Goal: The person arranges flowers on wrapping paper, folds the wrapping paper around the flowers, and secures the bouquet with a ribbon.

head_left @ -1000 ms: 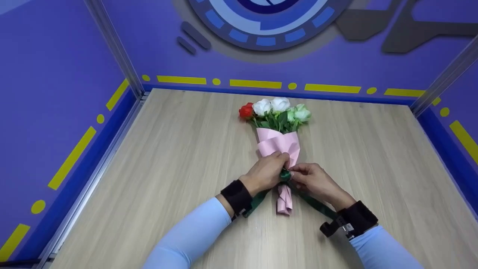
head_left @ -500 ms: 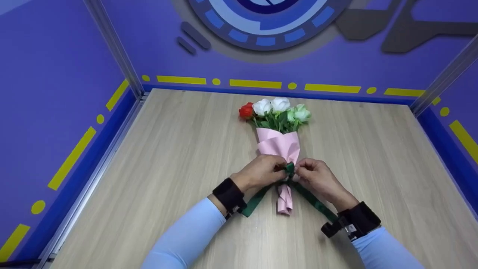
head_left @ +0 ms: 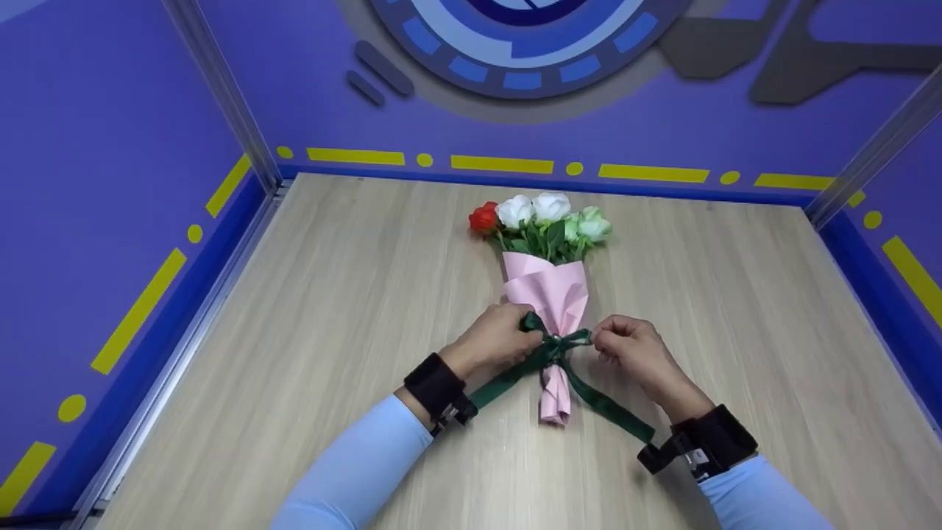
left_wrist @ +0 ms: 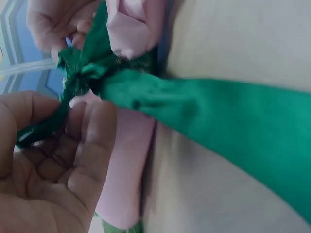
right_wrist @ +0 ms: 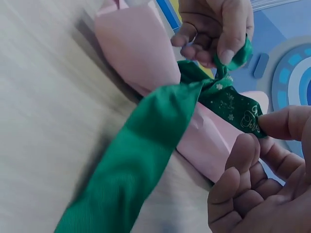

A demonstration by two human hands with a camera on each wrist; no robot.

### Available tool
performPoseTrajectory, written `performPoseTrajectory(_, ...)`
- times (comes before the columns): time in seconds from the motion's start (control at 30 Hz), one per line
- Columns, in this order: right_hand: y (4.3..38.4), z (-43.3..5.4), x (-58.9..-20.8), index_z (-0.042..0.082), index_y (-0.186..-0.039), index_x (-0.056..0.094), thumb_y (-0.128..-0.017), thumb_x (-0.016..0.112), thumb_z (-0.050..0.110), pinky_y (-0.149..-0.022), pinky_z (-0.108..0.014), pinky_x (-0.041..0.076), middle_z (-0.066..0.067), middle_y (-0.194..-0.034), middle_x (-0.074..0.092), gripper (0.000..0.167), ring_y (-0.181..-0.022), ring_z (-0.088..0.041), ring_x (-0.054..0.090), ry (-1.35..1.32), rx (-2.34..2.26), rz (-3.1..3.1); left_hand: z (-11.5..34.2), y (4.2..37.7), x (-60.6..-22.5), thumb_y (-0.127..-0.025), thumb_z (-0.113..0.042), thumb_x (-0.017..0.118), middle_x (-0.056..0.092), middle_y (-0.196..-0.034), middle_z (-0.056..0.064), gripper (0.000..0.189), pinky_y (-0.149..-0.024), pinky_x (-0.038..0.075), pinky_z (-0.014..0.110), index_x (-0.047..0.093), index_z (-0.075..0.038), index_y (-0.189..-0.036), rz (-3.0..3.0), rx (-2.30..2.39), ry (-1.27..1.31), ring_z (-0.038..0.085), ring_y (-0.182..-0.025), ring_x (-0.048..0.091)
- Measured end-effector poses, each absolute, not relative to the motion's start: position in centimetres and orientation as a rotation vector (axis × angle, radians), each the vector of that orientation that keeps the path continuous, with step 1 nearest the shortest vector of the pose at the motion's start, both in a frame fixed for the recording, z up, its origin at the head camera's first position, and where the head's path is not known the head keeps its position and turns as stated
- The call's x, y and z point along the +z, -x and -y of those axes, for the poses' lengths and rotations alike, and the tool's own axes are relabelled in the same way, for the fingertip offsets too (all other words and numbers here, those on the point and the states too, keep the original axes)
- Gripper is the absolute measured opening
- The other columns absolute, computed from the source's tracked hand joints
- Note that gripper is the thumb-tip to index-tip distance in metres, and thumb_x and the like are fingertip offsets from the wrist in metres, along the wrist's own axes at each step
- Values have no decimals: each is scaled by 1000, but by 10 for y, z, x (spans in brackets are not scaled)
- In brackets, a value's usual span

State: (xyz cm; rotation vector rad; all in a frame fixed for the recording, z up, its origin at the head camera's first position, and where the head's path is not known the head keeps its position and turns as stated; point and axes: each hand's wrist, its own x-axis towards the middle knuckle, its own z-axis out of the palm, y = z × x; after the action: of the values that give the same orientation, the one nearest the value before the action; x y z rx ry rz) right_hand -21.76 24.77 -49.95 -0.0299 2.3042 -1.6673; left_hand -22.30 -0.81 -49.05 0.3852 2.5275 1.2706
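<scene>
A bouquet of red, white and pale green roses (head_left: 550, 207) lies on the table, its stems wrapped in pink paper (head_left: 548, 283). A dark green ribbon (head_left: 607, 406) is knotted around the narrow part of the wrap, with a loop on each side and two long tails spreading toward the near edge. The left hand (head_left: 494, 338) pinches the left loop between thumb and fingers. On the other side, the right hand (head_left: 639, 355) pinches the end of the right loop. Printed lettering and snowflakes show on the ribbon's face (right_wrist: 238, 110) in the right wrist view.
The wooden table (head_left: 368, 258) has blue-purple panels (head_left: 147, 96) on its left, back and right sides. Metal posts (head_left: 221, 88) stand at the corners. Each wrist wears a black strap with a small camera (head_left: 710, 442).
The hands have drawn apart, left hand leftward and right hand rightward. Between them the green ribbon now shows as a bow with two spread loops, where before it was bunched up.
</scene>
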Motion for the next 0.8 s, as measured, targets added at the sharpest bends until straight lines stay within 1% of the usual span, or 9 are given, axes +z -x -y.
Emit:
performPoseTrajectory(0.1,217,-249,-501,1,-96,67,-99,60,9,-65,-32,49,-1,-81,59,11,-73,-18,55,56,-1654,-2272,10,223,-491,-100,-21,68,65,-68,-4,17,-50,51,21,61,-15,-85,-2472,1300,-387,13,-59,67)
performPoseTrajectory(0.17,216,-247,-501,1,-96,66,-101,62,14,-65,-32,49,-1,-82,60,14,-74,-19,56,71,-1647,-2250,10,222,-492,-100,-23,70,65,-69,-4,18,-52,51,21,63,-16,-86,-2463,1310,-402,14,-61,68)
performPoseTrajectory(0.27,215,-242,-500,2,-95,67,-101,69,21,-64,-32,49,-3,-83,64,20,-74,-20,59,120,-1629,-2253,10,221,-492,-101,-27,72,66,-72,-2,18,-54,52,23,66,-15,-88,-2430,1358,-395,14,-63,66)
performPoseTrajectory(0.37,215,-237,-500,2,-96,69,-97,77,26,-62,-31,49,-2,-82,67,25,-72,-18,60,179,-1606,-2272,9,220,-492,-100,-27,72,66,-75,0,18,-55,53,24,68,-15,-89,-2400,1398,-368,13,-64,64)
performPoseTrajectory(0.47,213,-235,-500,0,-98,72,-95,79,24,-59,-27,47,0,-79,67,26,-68,-14,57,226,-1586,-2294,9,220,-493,-100,-27,72,67,-76,0,17,-56,53,23,68,-15,-90,-2407,1389,-358,12,-64,65)
performPoseTrajectory(0.63,212,-240,-498,-4,-98,73,-97,75,17,-53,-23,39,1,-74,62,22,-61,-9,50,224,-1605,-2357,13,221,-495,-101,-25,70,68,-71,0,19,-52,51,22,65,-14,-87,-2460,1310,-372,9,-58,62)
performPoseTrajectory(0.7,213,-245,-499,-5,-96,73,-97,74,15,-53,-23,39,2,-72,60,20,-60,-9,48,210,-1600,-2381,17,220,-497,-102,-24,69,67,-69,-2,19,-52,50,21,65,-13,-87,-2479,1270,-382,8,-56,61)
performPoseTrajectory(0.8,213,-253,-502,-5,-95,74,-97,74,12,-56,-23,40,3,-70,57,17,-61,-9,48,210,-1554,-2421,24,219,-499,-103,-23,68,65,-68,-3,15,-54,51,21,67,-14,-91,-2465,1234,-392,8,-56,60)
